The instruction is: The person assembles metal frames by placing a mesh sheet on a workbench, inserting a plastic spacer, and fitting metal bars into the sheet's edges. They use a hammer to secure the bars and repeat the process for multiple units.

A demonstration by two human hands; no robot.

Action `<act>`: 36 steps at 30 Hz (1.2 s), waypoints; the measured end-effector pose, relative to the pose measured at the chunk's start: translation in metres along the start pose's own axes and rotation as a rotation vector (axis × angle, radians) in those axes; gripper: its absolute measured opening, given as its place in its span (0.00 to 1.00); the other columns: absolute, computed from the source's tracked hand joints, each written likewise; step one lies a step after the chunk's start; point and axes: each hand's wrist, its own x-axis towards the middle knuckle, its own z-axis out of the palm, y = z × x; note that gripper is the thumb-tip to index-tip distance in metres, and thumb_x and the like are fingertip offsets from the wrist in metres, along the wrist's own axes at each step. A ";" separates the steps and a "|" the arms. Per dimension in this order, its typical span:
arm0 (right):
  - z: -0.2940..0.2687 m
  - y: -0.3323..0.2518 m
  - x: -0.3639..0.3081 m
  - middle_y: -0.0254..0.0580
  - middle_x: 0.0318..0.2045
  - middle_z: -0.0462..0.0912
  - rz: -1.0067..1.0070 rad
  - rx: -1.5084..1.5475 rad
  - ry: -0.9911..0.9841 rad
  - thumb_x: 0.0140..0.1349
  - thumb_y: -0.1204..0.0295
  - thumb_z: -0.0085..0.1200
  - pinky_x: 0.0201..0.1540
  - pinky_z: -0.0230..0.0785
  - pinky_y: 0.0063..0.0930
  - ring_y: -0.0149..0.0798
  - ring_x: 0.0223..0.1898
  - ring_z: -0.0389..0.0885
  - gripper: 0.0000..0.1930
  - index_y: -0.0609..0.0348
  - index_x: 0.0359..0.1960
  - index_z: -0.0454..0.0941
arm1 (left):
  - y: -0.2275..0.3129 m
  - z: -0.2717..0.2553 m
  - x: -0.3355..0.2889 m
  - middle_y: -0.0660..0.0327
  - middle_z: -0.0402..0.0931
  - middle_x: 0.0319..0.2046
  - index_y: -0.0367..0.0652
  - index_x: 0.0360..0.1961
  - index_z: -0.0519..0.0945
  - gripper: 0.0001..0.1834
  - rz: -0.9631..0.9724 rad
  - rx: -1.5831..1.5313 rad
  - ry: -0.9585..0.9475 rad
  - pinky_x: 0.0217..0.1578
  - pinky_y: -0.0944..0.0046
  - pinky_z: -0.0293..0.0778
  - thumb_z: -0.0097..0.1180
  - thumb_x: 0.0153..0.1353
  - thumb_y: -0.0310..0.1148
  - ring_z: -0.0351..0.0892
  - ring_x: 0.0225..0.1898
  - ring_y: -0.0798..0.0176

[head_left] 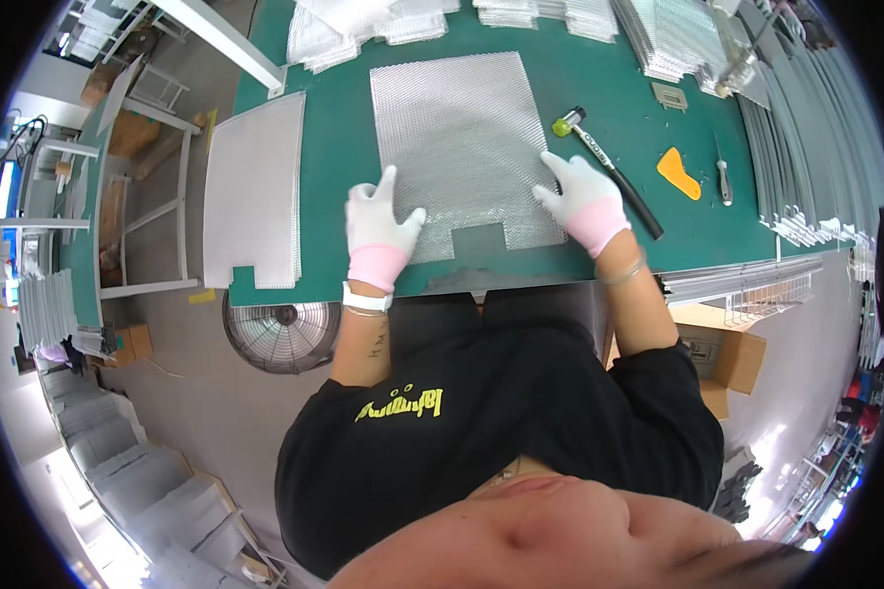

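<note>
A silvery mesh sheet [462, 147] with a square notch in its near edge lies flat on the green table in front of me. My left hand [378, 226], in a white glove with a pink cuff, rests at the sheet's left edge. Its thumb and index finger are spread apart, the thumb reaching over the mesh. On the opposite side my right hand [586, 201], gloved alike, touches the right edge with thumb and index finger apart. The other fingers of both hands are partly curled.
Right of the sheet lie a hammer [614, 175] with a yellow-green head, a yellow scraper [678, 174], a screwdriver [724, 177] and a small grey plate [670, 95]. A stack of pale sheets [253, 191] lies at left. Mesh stacks [363, 29] line the far edge.
</note>
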 end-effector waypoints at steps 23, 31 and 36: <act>-0.069 0.192 0.084 0.61 0.36 0.85 0.180 -0.033 0.698 0.69 0.62 0.53 0.44 0.76 0.47 0.59 0.39 0.85 0.14 0.63 0.44 0.77 | -0.005 0.087 -0.179 0.57 0.81 0.48 0.35 0.50 0.79 0.16 -0.538 -1.804 -0.458 0.61 0.57 0.71 0.53 0.74 0.38 0.79 0.54 0.59; 0.081 -0.041 -0.174 0.48 0.42 0.84 0.268 1.386 -0.611 0.68 0.68 0.60 0.40 0.79 0.31 0.33 0.40 0.86 0.14 0.64 0.47 0.74 | 0.013 0.082 -0.148 0.51 0.81 0.43 0.31 0.48 0.78 0.18 -0.629 -1.893 -0.240 0.56 0.53 0.75 0.54 0.73 0.39 0.80 0.48 0.55; 0.130 -0.055 -0.171 0.44 0.49 0.82 0.363 1.974 -0.416 0.73 0.58 0.53 0.43 0.80 0.25 0.33 0.44 0.83 0.26 0.66 0.63 0.69 | 0.012 0.090 -0.150 0.51 0.81 0.45 0.34 0.46 0.79 0.18 -0.600 -1.809 -0.258 0.55 0.55 0.74 0.52 0.74 0.42 0.81 0.49 0.57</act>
